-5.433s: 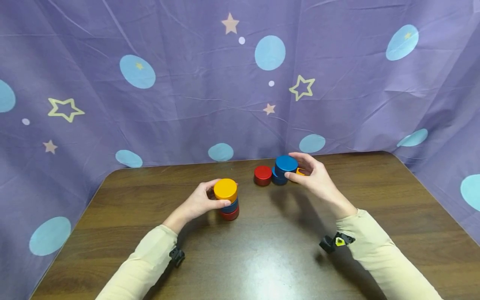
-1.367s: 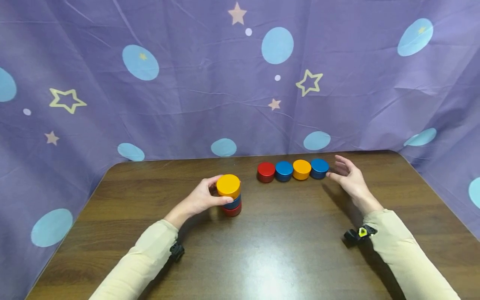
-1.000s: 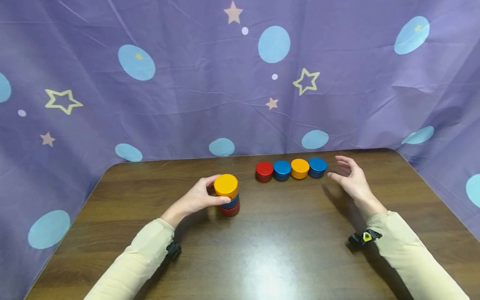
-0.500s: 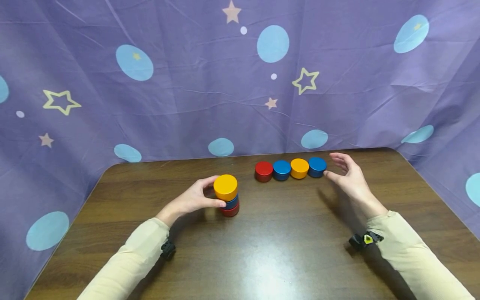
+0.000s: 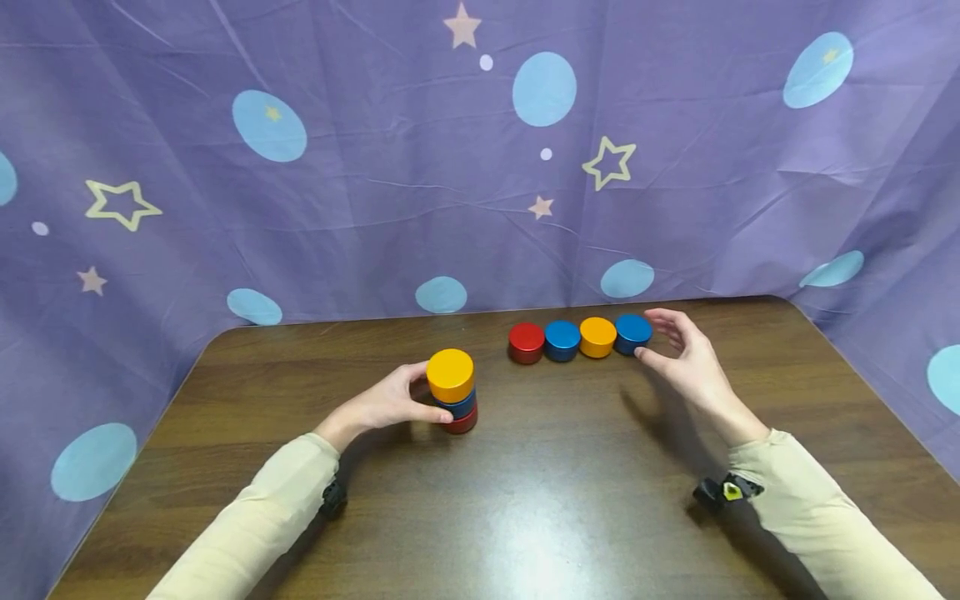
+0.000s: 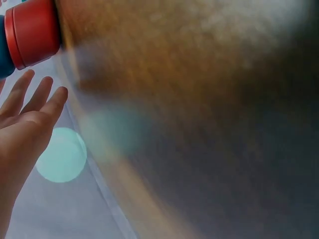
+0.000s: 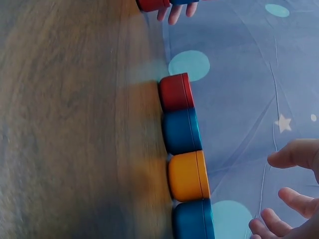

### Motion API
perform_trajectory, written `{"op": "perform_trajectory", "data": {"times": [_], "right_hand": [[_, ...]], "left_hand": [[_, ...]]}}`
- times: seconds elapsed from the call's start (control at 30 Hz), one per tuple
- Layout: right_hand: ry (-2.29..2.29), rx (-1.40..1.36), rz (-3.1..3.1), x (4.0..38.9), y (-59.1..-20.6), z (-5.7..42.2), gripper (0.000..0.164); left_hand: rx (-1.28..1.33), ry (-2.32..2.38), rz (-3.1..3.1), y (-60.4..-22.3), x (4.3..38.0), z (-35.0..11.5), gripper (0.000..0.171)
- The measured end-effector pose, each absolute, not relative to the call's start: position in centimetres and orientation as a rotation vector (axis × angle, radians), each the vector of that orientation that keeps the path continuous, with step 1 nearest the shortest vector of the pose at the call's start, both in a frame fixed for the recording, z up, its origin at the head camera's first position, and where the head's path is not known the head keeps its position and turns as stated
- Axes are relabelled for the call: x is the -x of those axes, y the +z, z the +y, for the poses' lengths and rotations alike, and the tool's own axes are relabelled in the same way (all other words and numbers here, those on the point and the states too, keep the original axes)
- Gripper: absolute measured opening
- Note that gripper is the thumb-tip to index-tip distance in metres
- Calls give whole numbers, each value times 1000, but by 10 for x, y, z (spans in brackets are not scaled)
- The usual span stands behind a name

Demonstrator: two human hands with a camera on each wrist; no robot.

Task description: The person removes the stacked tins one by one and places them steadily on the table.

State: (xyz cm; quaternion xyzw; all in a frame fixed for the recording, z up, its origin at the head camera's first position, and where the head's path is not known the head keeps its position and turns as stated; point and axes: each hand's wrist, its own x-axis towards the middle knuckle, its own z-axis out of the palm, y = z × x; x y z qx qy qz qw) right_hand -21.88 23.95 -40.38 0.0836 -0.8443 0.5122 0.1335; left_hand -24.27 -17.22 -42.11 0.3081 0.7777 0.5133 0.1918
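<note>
In the head view, a stack of three round tins stands left of the middle: a yellow tin (image 5: 451,375) on top, a blue tin (image 5: 459,406) under it, and a red tin (image 5: 462,420) lowest. My left hand (image 5: 386,404) is around the stack's left side, thumb in front. The left wrist view has its fingers (image 6: 39,99) extended, apparently apart from the red tin. My right hand (image 5: 693,367), fingers spread, is beside the rightmost blue tin (image 5: 633,333). In the right wrist view its fingers (image 7: 294,154) hold nothing and show a gap to the tins.
A row of tins runs along the back of the wooden table (image 5: 570,500): a red one (image 5: 527,342), a blue one (image 5: 562,340), a yellow one (image 5: 597,337), then the rightmost blue one. Behind the table hangs a purple patterned curtain (image 5: 337,208).
Since the oldest frame, the right hand set down a blue tin at the row's right end and let go. It lately drew closer to that tin. The left thumb slid slightly down the stack.
</note>
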Motion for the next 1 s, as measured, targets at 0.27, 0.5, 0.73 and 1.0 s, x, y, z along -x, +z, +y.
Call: {"op": "perform_trajectory", "data": {"times": [0.27, 0.5, 0.73, 1.0], "right_hand": [[1492, -283, -2439, 214, -404, 230, 51], [1552, -281, -2441, 210, -405, 225, 53], [1593, -300, -2448, 207, -409, 217, 53], [1523, -445, -2466, 208, -414, 205, 52]], "left_hand": [[-837, 1396, 2221, -424, 242, -169, 59], [-823, 1422, 2199, -424, 241, -166, 55], [-820, 1419, 2213, -425, 241, -166, 53], [-821, 1401, 2249, -427, 241, -167, 51]]}}
